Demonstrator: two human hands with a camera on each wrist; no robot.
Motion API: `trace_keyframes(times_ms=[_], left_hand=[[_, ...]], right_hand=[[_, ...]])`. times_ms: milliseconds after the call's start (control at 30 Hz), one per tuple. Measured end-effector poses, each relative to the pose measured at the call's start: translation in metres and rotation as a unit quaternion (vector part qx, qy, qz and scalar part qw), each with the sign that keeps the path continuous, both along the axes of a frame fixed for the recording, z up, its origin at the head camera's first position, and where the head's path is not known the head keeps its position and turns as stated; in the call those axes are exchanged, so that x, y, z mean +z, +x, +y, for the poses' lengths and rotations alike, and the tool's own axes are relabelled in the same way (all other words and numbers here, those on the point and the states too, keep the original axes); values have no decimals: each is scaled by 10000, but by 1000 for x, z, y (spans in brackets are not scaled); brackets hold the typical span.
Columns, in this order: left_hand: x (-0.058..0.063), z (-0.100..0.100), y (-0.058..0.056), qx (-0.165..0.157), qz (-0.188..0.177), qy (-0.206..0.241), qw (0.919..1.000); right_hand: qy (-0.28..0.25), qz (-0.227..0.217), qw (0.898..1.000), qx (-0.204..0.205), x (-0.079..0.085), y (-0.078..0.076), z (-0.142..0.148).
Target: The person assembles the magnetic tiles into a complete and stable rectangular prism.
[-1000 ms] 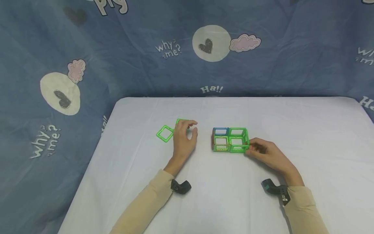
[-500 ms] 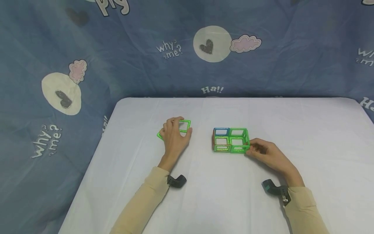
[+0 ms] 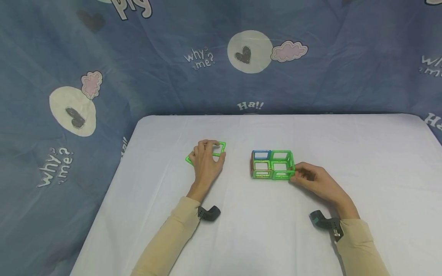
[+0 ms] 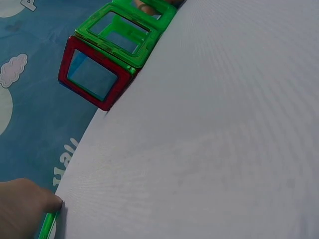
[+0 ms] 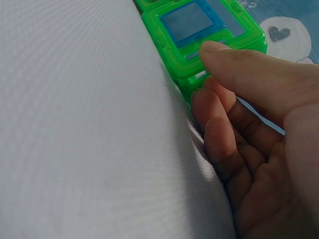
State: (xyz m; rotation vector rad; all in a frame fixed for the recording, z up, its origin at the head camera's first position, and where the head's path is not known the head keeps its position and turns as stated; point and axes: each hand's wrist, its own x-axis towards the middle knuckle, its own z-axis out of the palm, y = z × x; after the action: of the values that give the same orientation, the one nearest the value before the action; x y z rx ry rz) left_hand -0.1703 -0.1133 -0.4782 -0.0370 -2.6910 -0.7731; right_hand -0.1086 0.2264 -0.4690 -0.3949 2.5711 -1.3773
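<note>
My left hand [image 3: 206, 163] reaches over two green square-framed magnetic tiles at the left. Its fingertips and thumb grip the edges of the upper magnetic tile [image 3: 223, 147]; the other magnetic tile [image 3: 188, 160] lies mostly hidden under the hand. Right of centre stands a boxy structure of magnetic tiles [image 3: 283, 178], mainly green, with one blue tile [image 3: 261, 151] at its back left. A red tile [image 4: 119, 89] forms its left end in the left wrist view. My right hand [image 3: 319, 182] holds the structure's right end, thumb [image 5: 219, 52] on a green face and fingers curled low beside it.
A white cloth [image 3: 255, 230] covers the table. Behind it hangs a blue printed curtain [image 3: 155, 69]. Black wrist cameras sit on the left wrist [image 3: 209, 214] and the right wrist [image 3: 324, 221].
My left hand has moved left and come down over the two loose green tiles, its fingers drawing in on the upper one. My right hand and the structure have stayed in place.
</note>
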Motion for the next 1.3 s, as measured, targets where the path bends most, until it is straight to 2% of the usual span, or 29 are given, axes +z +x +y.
trace_keyframes(times_ms=[133, 300, 567, 767, 900, 1233, 1300], left_hand=[[0, 0, 1, -64, 211, 149, 9996], [2, 1, 0, -344, 582, 547, 9962], [6, 5, 0, -977, 1127, 1124, 9824], [7, 6, 1, -1261, 1147, 1458, 9745], [9, 6, 1, -1441, 1293, 1578, 9683], [17, 10, 2, -2175, 1330, 1770, 9506], [18, 12, 3, -2356, 1350, 1767, 9461]], right_hand=[[10, 17, 10000, 16, 0, 0, -1], [38, 21, 10000, 6, 0, 0, -1], [-6, 81, 10000, 16, 0, -1, 0], [-55, 99, 9999, 30, -2, -1, 0], [-125, 119, 9998, 66, -2, -1, 0], [-181, 33, 9998, 78, 3, 0, -1], [-232, 7, 9997, 85, -2, -1, 0]])
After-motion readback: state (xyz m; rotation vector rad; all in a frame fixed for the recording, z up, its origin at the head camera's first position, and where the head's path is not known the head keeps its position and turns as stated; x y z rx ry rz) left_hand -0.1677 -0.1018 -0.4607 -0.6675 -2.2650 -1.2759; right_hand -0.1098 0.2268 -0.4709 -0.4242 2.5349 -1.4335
